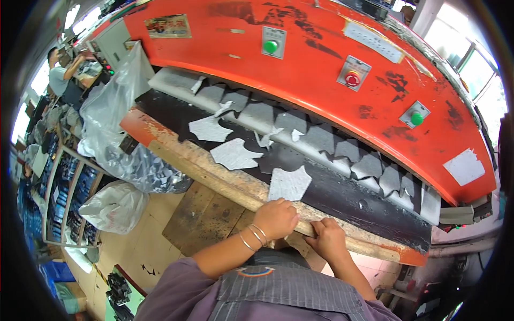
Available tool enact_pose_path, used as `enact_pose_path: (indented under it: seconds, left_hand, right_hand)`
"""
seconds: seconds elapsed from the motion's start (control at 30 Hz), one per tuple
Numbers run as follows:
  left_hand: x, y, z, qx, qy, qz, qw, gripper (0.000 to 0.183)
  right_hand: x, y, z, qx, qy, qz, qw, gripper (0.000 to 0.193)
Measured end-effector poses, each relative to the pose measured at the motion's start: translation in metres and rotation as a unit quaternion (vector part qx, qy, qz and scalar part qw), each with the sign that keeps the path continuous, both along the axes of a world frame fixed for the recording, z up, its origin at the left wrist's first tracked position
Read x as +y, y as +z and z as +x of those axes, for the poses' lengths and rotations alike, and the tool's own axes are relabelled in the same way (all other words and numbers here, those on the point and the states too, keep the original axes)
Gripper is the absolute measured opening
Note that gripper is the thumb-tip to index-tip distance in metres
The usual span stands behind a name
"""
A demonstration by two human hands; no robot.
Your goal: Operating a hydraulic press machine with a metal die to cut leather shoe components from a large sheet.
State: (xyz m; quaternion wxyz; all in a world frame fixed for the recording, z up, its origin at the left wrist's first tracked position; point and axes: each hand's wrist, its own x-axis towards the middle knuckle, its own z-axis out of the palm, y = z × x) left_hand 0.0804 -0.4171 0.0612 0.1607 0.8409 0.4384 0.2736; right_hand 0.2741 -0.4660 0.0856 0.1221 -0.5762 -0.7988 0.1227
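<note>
My left hand [276, 218], with bracelets at the wrist, is closed at the worn wooden front edge [235, 188] of a press bed. Just beyond its knuckles lies a light-grey cut sheet piece [289, 183] with a pointed outline. To its right, my right hand [327, 238] is closed against the same edge, fingers curled; what either hand holds, if anything, is hidden. Two more grey cut pieces, one in the middle [234, 154] and one farther left [210, 129], lie on the black bed surface [342, 184].
Behind the bed stands a red machine front [214, 48] with green buttons [270, 47] and a red button [352, 79]. Grey sheet offcuts [320, 138] lie along its foot. Clear plastic bags [118, 96] and a white bag [115, 206] stand left. A person [59, 75] works at far left.
</note>
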Motion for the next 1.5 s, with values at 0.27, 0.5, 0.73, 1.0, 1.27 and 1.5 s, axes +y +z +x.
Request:
enact_pose_path:
  seconds: [0.27,0.5,0.73,1.0,1.27,1.5]
  left_hand:
    - [0.062,0.029,0.006,0.097,-0.160,-0.225,0.956,0.035]
    - [0.207,0.015,0.110,-0.063,-0.046,0.001,0.997,0.029]
    - [0.238,-0.034,0.127,-0.044,-0.033,0.034,0.998,0.043]
    - [0.232,-0.050,0.127,-0.058,-0.017,0.029,0.998,0.043]
    - [0.268,-0.037,0.105,-0.217,0.014,-0.068,0.974,0.037]
    - [0.282,-0.020,0.128,-0.080,0.053,-0.020,0.995,0.057]
  right_hand:
    - [0.077,0.055,0.039,0.142,-0.036,-0.346,0.927,0.045]
    - [0.307,0.030,0.075,0.047,-0.176,0.099,0.978,0.057]
    - [0.373,-0.007,0.085,-0.015,-0.225,-0.015,0.974,0.048]
    - [0.309,0.004,0.161,0.644,-0.156,-0.074,0.745,0.041]
    - [0.157,0.007,0.161,0.422,-0.226,-0.157,0.864,0.038]
    - [0.178,0.020,0.129,0.157,-0.003,-0.159,0.975,0.038]
